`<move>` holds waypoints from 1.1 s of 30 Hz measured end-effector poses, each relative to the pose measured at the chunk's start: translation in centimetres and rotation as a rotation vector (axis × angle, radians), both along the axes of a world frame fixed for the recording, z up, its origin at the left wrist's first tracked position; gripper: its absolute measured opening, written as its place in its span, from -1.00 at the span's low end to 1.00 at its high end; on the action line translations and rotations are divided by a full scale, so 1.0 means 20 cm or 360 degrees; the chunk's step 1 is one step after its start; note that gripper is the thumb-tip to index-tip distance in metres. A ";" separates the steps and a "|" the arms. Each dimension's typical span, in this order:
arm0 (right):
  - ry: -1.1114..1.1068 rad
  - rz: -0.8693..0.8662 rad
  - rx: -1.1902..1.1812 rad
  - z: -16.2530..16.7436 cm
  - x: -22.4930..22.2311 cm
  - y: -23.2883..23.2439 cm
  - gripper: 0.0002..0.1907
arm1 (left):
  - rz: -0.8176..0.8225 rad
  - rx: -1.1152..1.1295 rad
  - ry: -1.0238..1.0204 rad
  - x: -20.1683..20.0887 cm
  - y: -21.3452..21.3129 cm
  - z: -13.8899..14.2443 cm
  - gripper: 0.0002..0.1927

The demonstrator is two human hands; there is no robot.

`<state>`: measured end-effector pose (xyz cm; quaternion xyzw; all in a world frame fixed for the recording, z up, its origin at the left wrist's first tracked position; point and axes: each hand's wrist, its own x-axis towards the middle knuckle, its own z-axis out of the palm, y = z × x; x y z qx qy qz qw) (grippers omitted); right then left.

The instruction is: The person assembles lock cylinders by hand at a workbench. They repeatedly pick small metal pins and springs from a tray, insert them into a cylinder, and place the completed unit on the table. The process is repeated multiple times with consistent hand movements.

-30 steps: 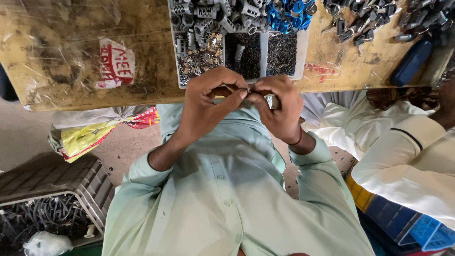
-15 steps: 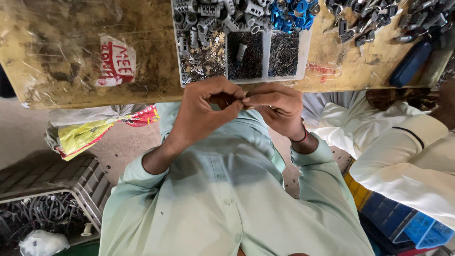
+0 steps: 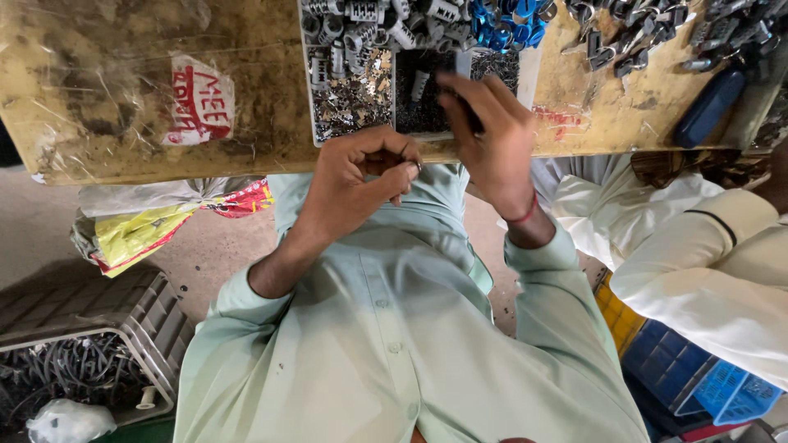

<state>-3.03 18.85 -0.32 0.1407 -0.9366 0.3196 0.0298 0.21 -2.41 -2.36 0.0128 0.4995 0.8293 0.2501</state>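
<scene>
Left hand (image 3: pixel 361 184) is clenched, pinching a small metal part (image 3: pixel 408 161) just below the tray (image 3: pixel 309 98). Right hand (image 3: pixel 486 139) reaches over the tray's dark middle compartment, fingers (image 3: pixel 460 102) curled; cannot tell if they grip anything. Blue case (image 3: pixel 710 107) lies well right of the tray.

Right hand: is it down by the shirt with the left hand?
No. The right hand reaches over the compartment tray, while the left hand stays below the table edge.

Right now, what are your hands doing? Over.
Left hand pinching small metal part. Right hand over parts tray, grip unclear. Nothing blocking.
</scene>
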 end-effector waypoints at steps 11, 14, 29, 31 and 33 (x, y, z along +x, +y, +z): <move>-0.0312 0.0510 -0.0602 -0.01 0.01 0.08 -0.73 | 0.0104 -0.0265 0.0379 -0.03 0.02 -0.01 -0.90; -0.0634 0.0358 -0.1078 -0.05 0.08 0.10 -0.71 | -0.0027 0.0149 0.0077 -0.04 0.01 -0.03 -0.91; 0.0091 0.0489 -0.0350 0.08 0.10 0.03 -0.64 | 0.0047 -0.0254 -0.0117 -0.03 0.00 -0.02 -0.89; 0.0094 0.0539 -0.0337 0.07 0.10 0.04 -0.61 | 0.0043 -0.0262 -0.0127 -0.03 0.00 -0.01 -0.89; 0.0077 0.0521 -0.0327 0.06 0.10 0.05 -0.61 | 0.0053 -0.0279 -0.0088 -0.03 0.00 0.01 -0.89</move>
